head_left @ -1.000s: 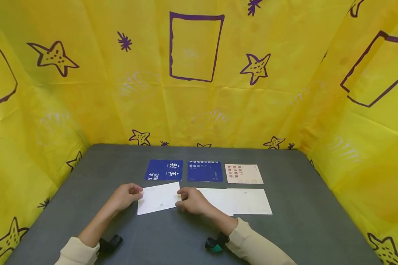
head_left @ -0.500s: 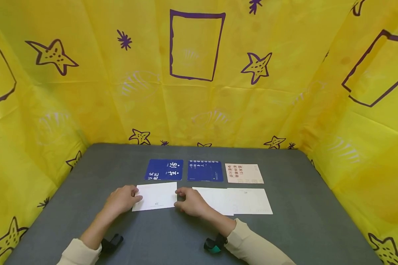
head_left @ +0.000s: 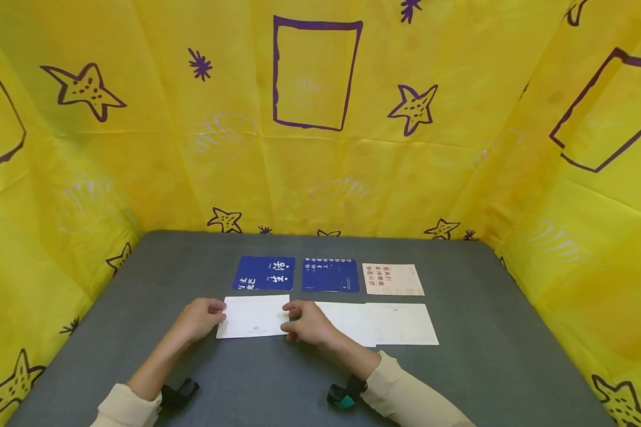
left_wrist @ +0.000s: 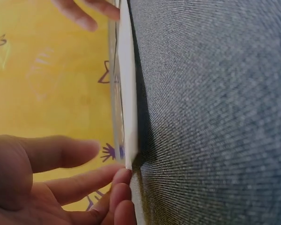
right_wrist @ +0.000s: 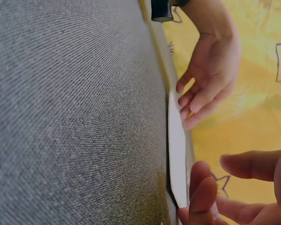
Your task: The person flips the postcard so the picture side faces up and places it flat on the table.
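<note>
A white card (head_left: 253, 315) with a small grey print near its lower edge lies in the head view between my two hands. At its left edge are the fingertips of my left hand (head_left: 197, 319); in the left wrist view that thumb stands away from the card (left_wrist: 127, 84). My right hand (head_left: 311, 323) has its fingers at the right edge, and its thumb is also apart from the card in the right wrist view. A second white card (head_left: 344, 320) is partly hidden behind the right hand, and a third white card (head_left: 403, 324) adjoins it on the right.
Behind the white cards, a row holds a blue card (head_left: 264, 274), another blue card (head_left: 330, 276) and a cream card (head_left: 392, 280) with reddish writing. All lie on a dark grey table (head_left: 267, 385). Yellow patterned cloth (head_left: 320, 160) encloses the back and sides.
The white card between my hands has turned from a slant to nearly straight. It shifted left, then slightly back right, with the left hand moving alongside. The other cards stay put.
</note>
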The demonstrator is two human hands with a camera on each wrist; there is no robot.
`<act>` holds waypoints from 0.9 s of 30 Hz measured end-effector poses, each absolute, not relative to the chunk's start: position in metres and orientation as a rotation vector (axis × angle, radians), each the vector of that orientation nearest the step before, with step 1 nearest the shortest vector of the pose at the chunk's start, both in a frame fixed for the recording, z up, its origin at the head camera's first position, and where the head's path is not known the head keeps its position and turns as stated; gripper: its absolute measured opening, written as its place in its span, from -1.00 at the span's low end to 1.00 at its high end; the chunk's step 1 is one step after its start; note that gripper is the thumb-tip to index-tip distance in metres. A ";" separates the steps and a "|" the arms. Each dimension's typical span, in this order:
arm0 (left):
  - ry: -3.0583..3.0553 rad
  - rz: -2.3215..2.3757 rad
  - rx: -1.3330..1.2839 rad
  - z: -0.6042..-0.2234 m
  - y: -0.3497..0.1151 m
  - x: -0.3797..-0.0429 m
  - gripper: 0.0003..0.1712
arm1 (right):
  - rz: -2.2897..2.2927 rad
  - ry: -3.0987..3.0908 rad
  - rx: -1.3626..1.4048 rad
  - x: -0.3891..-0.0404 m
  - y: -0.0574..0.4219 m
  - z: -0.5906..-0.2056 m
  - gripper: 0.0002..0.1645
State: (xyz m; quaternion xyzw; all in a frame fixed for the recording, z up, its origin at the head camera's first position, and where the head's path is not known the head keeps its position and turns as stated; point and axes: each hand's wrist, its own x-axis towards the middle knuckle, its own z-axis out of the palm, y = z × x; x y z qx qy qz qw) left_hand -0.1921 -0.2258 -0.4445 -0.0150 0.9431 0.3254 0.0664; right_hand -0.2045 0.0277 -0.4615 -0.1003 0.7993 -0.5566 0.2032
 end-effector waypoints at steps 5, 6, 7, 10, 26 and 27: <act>2.803 1.079 -0.025 -0.444 -0.229 -0.194 -0.60 | -1.681 2.158 -0.218 -0.207 0.030 -0.464 -0.55; 2.793 1.099 -0.021 -0.444 -0.229 -0.194 -0.57 | -1.701 2.154 -0.211 -0.207 0.030 -0.464 -0.56; 2.783 1.117 -0.024 -0.444 -0.229 -0.194 -0.54 | -1.716 2.155 -0.207 -0.207 0.030 -0.463 -0.57; 2.760 1.175 -0.019 -0.444 -0.231 -0.195 -0.52 | -1.746 2.175 -0.202 -0.207 0.032 -0.462 -0.60; 2.705 1.345 -0.066 -0.445 -0.235 -0.193 -0.69 | -1.851 2.232 -0.175 -0.210 0.037 -0.464 -0.71; 2.717 1.353 -0.073 -0.445 -0.235 -0.193 -0.69 | -1.858 2.230 -0.178 -0.211 0.037 -0.464 -0.72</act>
